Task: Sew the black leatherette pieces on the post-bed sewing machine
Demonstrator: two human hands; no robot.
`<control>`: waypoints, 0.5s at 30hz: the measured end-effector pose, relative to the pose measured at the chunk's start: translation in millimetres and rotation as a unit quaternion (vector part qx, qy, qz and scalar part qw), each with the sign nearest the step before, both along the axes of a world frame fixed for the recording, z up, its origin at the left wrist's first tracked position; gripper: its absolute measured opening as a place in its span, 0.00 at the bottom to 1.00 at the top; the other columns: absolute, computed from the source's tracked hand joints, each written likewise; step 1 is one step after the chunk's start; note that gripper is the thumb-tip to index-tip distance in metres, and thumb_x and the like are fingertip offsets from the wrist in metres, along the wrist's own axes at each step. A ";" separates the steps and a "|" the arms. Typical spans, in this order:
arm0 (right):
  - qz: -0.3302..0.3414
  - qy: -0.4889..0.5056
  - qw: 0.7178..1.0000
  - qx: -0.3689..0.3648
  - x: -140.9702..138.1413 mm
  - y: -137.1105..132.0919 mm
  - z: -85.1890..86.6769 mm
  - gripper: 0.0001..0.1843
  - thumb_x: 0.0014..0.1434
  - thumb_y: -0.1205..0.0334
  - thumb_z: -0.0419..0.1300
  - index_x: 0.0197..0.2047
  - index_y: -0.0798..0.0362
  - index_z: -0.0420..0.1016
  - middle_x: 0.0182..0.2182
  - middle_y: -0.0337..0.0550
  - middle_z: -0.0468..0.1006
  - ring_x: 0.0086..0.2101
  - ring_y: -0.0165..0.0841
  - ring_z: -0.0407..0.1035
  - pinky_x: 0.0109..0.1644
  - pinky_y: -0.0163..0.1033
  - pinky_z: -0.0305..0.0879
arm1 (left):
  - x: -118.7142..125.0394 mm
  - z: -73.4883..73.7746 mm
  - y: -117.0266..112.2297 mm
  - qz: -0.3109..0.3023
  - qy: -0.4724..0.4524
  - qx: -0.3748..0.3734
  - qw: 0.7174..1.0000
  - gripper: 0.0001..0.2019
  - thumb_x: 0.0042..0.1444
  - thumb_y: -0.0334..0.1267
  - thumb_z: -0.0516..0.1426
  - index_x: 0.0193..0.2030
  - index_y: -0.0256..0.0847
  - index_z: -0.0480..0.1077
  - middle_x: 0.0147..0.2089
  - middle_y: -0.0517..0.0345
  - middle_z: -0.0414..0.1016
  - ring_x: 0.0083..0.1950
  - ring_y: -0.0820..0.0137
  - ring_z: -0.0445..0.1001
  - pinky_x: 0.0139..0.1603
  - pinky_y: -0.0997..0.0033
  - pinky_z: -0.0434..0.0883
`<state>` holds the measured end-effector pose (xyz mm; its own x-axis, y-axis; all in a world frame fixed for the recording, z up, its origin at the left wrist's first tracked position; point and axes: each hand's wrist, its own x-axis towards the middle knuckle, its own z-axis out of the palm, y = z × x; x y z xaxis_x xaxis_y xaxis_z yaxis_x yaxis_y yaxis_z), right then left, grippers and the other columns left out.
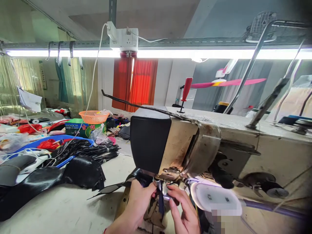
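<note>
An industrial sewing machine (pixel 219 143) fills the right half of the view, its head ending in a black cover (pixel 148 143). Under the head, my left hand (pixel 137 204) is closed, pinching a black strip of material (pixel 114 187) at the needle area. My right hand (pixel 184 211) is beside it, fingers curled and pinching the same black piece by the presser foot (pixel 163 188). The two hands nearly touch. The needle itself is hidden between the fingers.
Black leather-like pieces (pixel 48 178) lie on the white table (pixel 73 208) at left. Behind them are a blue tray (pixel 60 139) with red bits, a bundle of black strips (pixel 102 151), an orange basket (pixel 94 116) and a green box (pixel 79 126). A small lamp (pixel 214 198) glows at right.
</note>
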<state>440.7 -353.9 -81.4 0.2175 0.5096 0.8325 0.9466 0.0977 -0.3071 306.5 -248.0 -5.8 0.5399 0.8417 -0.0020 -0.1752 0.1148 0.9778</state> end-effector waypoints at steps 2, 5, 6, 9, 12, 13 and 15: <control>0.005 0.040 0.999 0.008 0.3 0.2 -3.3 0.10 0.63 0.63 0.57 0.47 0.50 0.74 0.46 0.53 0.81 0.47 0.44 0.76 0.49 0.50 0.75 | -0.7 -1.9 0.2 0.000 0.009 0.011 1.000 0.14 0.47 0.45 0.65 0.30 0.35 0.73 0.26 0.59 0.70 0.27 0.72 0.64 0.29 0.73 0.62; 0.021 0.052 0.998 0.015 -0.6 1.7 -3.0 0.08 0.63 0.63 0.57 0.45 0.49 0.73 0.46 0.51 0.81 0.47 0.42 0.75 0.50 0.47 0.73 | -1.9 -4.9 -0.7 -0.005 0.013 0.028 1.000 0.12 0.49 0.44 0.63 0.32 0.35 0.72 0.27 0.58 0.71 0.28 0.72 0.64 0.29 0.73 0.63; 0.025 0.050 0.998 0.018 -1.1 2.3 -1.6 0.07 0.63 0.64 0.57 0.45 0.49 0.74 0.46 0.50 0.81 0.47 0.42 0.75 0.50 0.46 0.73 | -1.8 -5.5 -1.3 -0.005 0.013 0.029 0.999 0.12 0.50 0.44 0.62 0.32 0.35 0.72 0.27 0.58 0.70 0.28 0.72 0.64 0.30 0.73 0.63; 0.036 0.057 0.997 0.030 -2.4 3.0 4.1 0.07 0.63 0.64 0.57 0.44 0.49 0.74 0.45 0.51 0.81 0.46 0.41 0.76 0.49 0.43 0.73 | 0.3 -4.3 -3.2 -0.008 0.003 0.021 1.000 0.14 0.51 0.46 0.62 0.32 0.34 0.72 0.27 0.58 0.71 0.29 0.71 0.65 0.30 0.73 0.63; 0.039 0.055 0.997 0.039 -3.7 -0.1 9.2 0.08 0.63 0.65 0.56 0.44 0.49 0.74 0.46 0.50 0.81 0.46 0.40 0.76 0.48 0.42 0.73 | -3.3 -1.5 -4.1 0.027 0.007 0.009 1.000 0.14 0.49 0.47 0.63 0.31 0.35 0.72 0.26 0.57 0.72 0.29 0.69 0.68 0.32 0.72 0.65; 0.036 0.046 0.997 0.049 -5.1 -2.0 10.8 0.09 0.62 0.66 0.57 0.44 0.49 0.75 0.46 0.49 0.81 0.46 0.40 0.76 0.49 0.42 0.72 | -8.5 -1.9 -4.7 0.058 0.027 0.004 0.998 0.14 0.48 0.46 0.64 0.29 0.36 0.72 0.25 0.57 0.72 0.29 0.68 0.69 0.32 0.70 0.66; 0.028 0.034 0.995 0.087 -11.9 -5.9 14.6 0.10 0.61 0.68 0.58 0.45 0.49 0.76 0.44 0.48 0.82 0.44 0.39 0.76 0.49 0.41 0.71 | -27.7 -6.8 -7.7 0.122 0.081 -0.010 0.989 0.13 0.45 0.46 0.66 0.26 0.38 0.71 0.23 0.57 0.72 0.29 0.65 0.71 0.34 0.67 0.68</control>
<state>428.8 -359.7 -66.8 0.2520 0.3722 0.8933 0.9157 0.2067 -0.3445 278.9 -255.7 -12.6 0.3120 0.9458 -0.0905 -0.0405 0.1084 0.9933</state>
